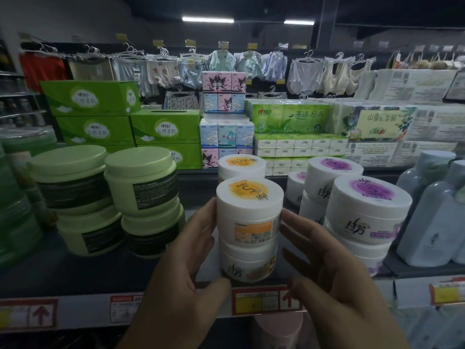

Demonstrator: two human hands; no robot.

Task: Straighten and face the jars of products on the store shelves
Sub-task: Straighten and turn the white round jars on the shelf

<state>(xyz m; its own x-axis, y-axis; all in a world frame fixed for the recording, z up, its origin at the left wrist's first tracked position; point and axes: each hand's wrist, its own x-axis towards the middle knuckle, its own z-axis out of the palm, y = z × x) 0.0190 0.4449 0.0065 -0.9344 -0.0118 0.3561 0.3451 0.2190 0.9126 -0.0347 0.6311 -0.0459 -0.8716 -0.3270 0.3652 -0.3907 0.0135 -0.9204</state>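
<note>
Two white jars stand stacked at the near edge of the shelf point(83, 311), in the middle of the view. The upper orange-label jar point(247, 212) sits on the lower orange-label jar point(247, 263), and the two hands flank the stack.

The left hand point(191, 263) cups the stack's left side. Its thumb curls against the lower jar's front base and its fingers run up beside both jars. The right hand point(324, 268) is spread, its fairly straight fingertips touching the upper jar's right side. Its thumb lies low by the shelf edge, and whether it touches the lower jar I cannot tell.

Just behind the stack stands a third orange-topped jar point(241, 166). To the left, apart from the stack, are green jars point(141, 182), stacked in twos. Close on the right are stacked purple-label jars point(364, 210), the nearest just behind the right hand's fingers. Further right stand pale bottles point(432, 222).

A red price tag point(261, 299) on the shelf front shows between the hands. On the far shelving are green tissue boxes point(93, 99) and wrapped tissue packs point(289, 117).
</note>
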